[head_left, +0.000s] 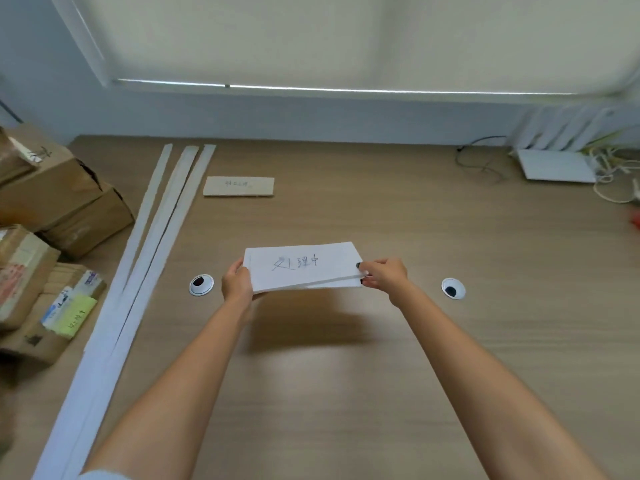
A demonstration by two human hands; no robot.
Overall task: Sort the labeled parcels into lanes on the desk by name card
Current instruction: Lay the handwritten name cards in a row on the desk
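I hold a white folded name card (303, 266) with blue handwriting above the middle of the wooden desk (433, 341). My left hand (237, 284) grips its left edge and my right hand (384, 275) pinches its right edge. A second card (239, 186), tan with faint writing, lies flat farther back on the desk. Brown cardboard parcels (59, 206) with labels are piled at the left, one bearing a yellow note (74, 315). Three long white strips (145, 258) lie side by side between the parcels and the cards.
Two round cable grommets (201, 285) (453, 288) sit in the desk on either side of my hands. A white router (557, 157) with cables stands at the back right by the wall. A window blind hangs behind the desk.
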